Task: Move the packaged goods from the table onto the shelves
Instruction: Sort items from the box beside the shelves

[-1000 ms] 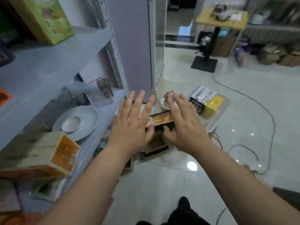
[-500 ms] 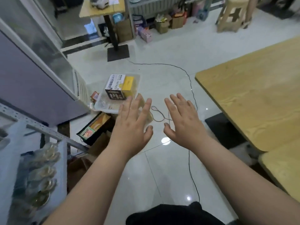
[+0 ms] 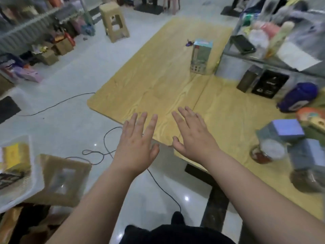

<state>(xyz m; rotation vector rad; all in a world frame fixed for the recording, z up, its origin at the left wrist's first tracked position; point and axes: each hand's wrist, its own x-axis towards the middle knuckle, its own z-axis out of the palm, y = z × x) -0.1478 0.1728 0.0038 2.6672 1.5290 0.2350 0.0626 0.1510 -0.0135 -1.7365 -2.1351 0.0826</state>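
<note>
Together — left hand [image 3: 135,147], right hand [image 3: 193,138] — outspread by table [image 3: 158,71].

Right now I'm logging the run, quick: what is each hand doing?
Left hand: open, fingers spread, holding nothing.
Right hand: open, fingers spread, holding nothing, over the near edge of the table.

A tall pale-green carton [image 3: 201,57] stands upright, alone toward the far end of the wooden surface [image 3: 158,81]; two black boxes [image 3: 269,85] stand side by side further right; nearer, blurred blue-grey boxes [image 3: 284,129] crowd just beside a jar [image 3: 269,151].
</note>
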